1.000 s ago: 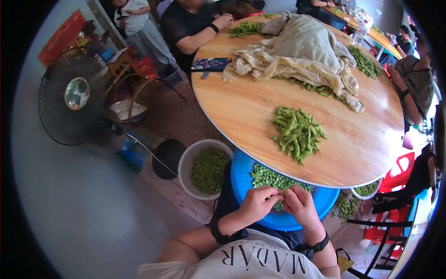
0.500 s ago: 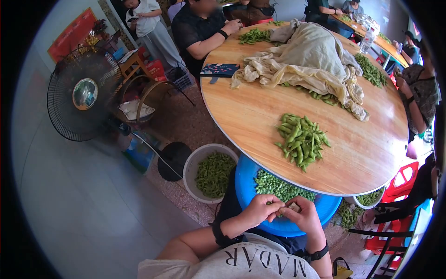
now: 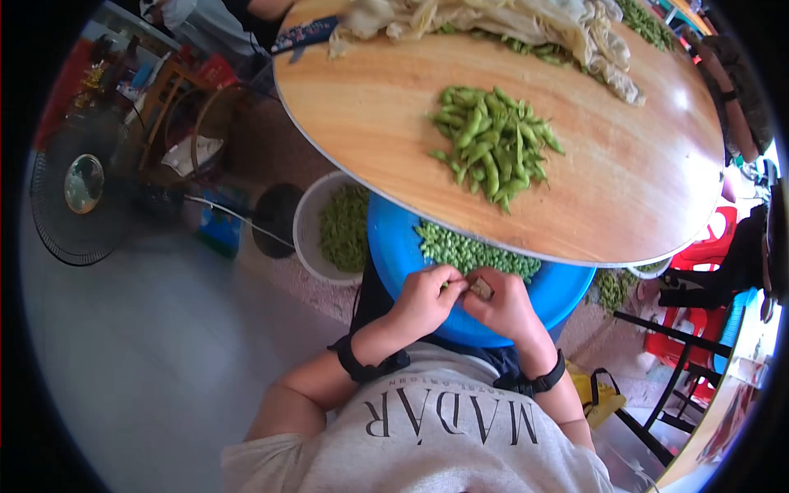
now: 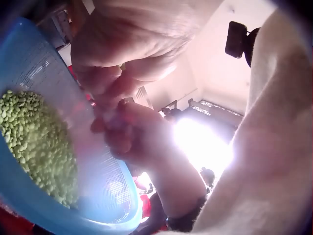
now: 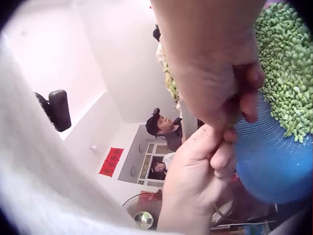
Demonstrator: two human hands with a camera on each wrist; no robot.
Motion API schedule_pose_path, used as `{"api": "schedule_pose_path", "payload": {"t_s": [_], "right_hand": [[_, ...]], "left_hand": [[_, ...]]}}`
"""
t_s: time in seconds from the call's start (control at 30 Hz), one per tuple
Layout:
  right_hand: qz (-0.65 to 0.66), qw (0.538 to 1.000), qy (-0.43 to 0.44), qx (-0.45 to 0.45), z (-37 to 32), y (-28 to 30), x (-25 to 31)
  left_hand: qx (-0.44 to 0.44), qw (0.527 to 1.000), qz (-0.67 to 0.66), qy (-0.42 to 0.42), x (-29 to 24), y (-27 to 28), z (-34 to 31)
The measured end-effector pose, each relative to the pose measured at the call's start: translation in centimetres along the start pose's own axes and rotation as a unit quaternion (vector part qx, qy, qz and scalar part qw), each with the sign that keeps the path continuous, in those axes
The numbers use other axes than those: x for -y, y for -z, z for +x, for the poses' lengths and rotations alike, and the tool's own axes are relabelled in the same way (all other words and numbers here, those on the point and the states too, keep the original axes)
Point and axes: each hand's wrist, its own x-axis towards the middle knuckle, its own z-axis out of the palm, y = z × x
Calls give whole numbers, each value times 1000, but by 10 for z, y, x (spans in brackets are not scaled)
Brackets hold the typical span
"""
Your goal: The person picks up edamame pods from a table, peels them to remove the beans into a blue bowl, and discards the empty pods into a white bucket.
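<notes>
My two hands meet at the fingertips over a blue plastic basin (image 3: 386, 234) holding shelled green soybeans (image 3: 472, 251). The left hand (image 3: 417, 306) pinches a green soybean pod (image 3: 445, 286), mostly hidden by the fingers. Curled fingers of the right hand (image 3: 503, 309) press against the left fingertips and grip the pod's other end. A beige patch (image 3: 481, 287) shows by the right thumb. From the left wrist, the shelled soybeans (image 4: 34, 147) appear beside the hands. On the round wooden table (image 3: 608, 177) beyond lies a pile of unshelled pods (image 3: 496, 144).
A white bucket (image 3: 306, 222) of pods stands left of the basin. The table's edge overhangs the basin's far side. Cream cloth (image 3: 493, 25) covers more pods farther back. A fan (image 3: 82, 185) stands at left, red stools (image 3: 686, 329) at right.
The head view has tilted down, so table, basin and hands sit higher in it. Both hands stay together over the basin, their fingers shifting slightly around the pod.
</notes>
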Motion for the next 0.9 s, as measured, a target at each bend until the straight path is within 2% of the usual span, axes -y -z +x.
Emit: {"api": "schedule_pose_path", "payload": {"t_s": [0.03,0.13,0.23,0.3,0.33,0.37,0.4,0.43,0.47,0.5,0.57,0.67,0.77,0.83,0.9], "right_hand": [[-5,1000,1,-6,0,0,-1],[-10,999,-22,-29,2,-6,-17],[13,999,-28,-26,4,1,-21],[19,997,-57,-58,4,10,-30],[23,994,-72,-73,4,14,-36],[-14,995,-46,-88,4,15,-42],[-51,993,-20,-100,5,17,-49],[-89,990,8,-112,5,18,-53],[-105,989,0,-100,4,20,-54],[-115,988,-14,-102,4,20,-55],[-134,985,-44,-104,2,20,-55],[-184,975,-25,-125,-2,21,-52],[-148,978,-15,-143,-4,17,-53],[-139,984,0,-111,-1,11,-51],[-160,986,8,-46,13,0,-46]], "left_hand": [[-29,998,20,-49,5,-4,0],[-6,1000,1,12,0,-3,0],[-46,997,29,58,6,22,-1],[-143,986,20,79,35,56,1],[-201,974,101,24,41,75,3],[-208,961,150,102,50,98,3],[-210,953,173,133,65,118,2],[-214,933,190,217,60,129,6],[-213,922,244,213,76,140,5],[-226,922,239,206,99,148,3],[-222,882,391,139,164,169,-5],[-239,869,393,185,164,172,-8],[-202,899,255,293,109,164,-3],[-199,937,66,278,77,148,-4],[-187,945,-86,254,61,129,-8]]}}
